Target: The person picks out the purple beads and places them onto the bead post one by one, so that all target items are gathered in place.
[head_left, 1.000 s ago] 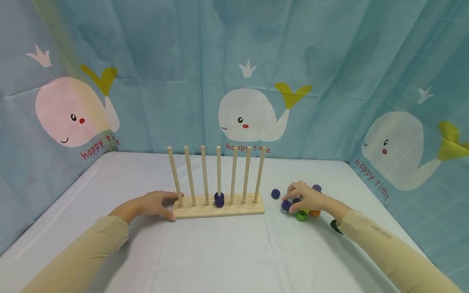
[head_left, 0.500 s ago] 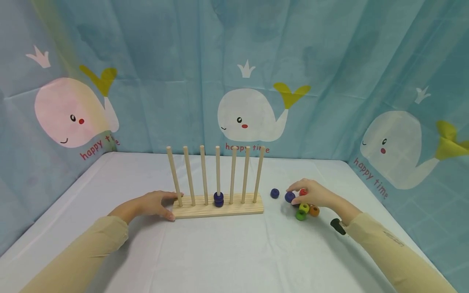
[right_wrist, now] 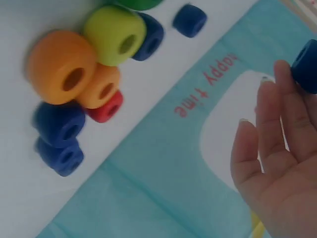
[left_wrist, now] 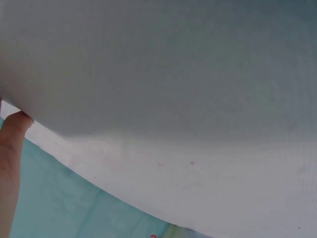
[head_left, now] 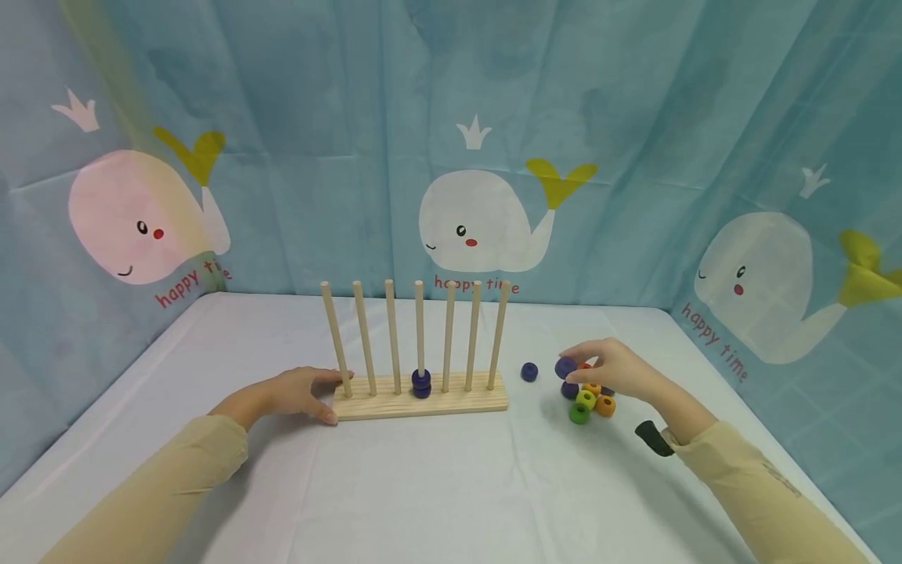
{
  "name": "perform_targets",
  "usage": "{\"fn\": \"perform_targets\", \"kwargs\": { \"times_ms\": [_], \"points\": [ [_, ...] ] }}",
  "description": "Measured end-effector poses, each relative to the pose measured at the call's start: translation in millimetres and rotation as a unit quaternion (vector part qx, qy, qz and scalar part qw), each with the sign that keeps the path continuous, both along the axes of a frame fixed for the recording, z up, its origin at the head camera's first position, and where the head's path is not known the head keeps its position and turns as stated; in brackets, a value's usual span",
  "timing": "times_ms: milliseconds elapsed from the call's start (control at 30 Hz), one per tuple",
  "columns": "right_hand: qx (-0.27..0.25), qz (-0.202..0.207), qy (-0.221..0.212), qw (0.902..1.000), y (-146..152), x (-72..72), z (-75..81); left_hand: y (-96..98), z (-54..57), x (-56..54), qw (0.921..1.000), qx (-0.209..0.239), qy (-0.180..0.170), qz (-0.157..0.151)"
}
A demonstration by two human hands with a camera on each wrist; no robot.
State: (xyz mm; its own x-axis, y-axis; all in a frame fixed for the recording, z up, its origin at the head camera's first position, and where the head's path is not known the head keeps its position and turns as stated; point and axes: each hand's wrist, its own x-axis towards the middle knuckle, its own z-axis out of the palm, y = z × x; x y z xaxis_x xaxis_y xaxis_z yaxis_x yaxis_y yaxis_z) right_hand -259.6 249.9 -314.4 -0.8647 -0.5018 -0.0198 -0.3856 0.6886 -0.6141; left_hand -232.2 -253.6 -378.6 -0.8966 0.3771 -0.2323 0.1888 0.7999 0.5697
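My right hand [head_left: 613,374] pinches a dark blue bead [head_left: 566,367] between thumb and fingertips, raised above the bead pile. In the right wrist view this held bead [right_wrist: 307,67] shows at the right edge, the other fingers spread loosely beside it. My left hand [head_left: 296,393] holds the left end of a wooden peg stand [head_left: 451,404], thumb at the front and fingers behind. Two dark blue beads [head_left: 420,384] are stacked on its middle peg. Only part of the left hand [left_wrist: 11,153] appears in the left wrist view; the stand is out of sight there.
Beneath the right hand lie a green bead [head_left: 580,413], a yellow bead [head_left: 586,399], orange beads [head_left: 604,405], a red bead [right_wrist: 105,108] and several blue ones [right_wrist: 60,124]. A lone dark blue bead [head_left: 529,372] sits between pile and stand. A whale-print curtain [head_left: 317,196] hangs behind.
My right hand has lifted the dark blue bead from beside the pile, moving up and slightly right. More of the pile is uncovered. The left hand and stand have stayed put.
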Motion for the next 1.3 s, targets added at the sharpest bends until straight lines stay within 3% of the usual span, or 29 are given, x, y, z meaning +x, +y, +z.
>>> {"fn": "perform_targets", "kwargs": {
  "times_ms": [167, 467, 1300],
  "points": [
    [-0.007, -0.017, -0.008, 0.9998, -3, 6.6, 10.5, -0.7, -0.8, -0.9, 0.9999, -0.003, 0.01, -0.012],
    [-0.027, -0.049, -0.009, 0.9984, -12, 17.0, 25.8, 1.2, -0.9, -0.6, 1.0, -0.001, 0.002, 0.0],
    [-0.074, -0.098, 0.019, 0.9923, -41, 38.3, 47.9, 1.0, -0.3, -0.1, 1.0, -0.001, 0.001, 0.001]
  ]
}}
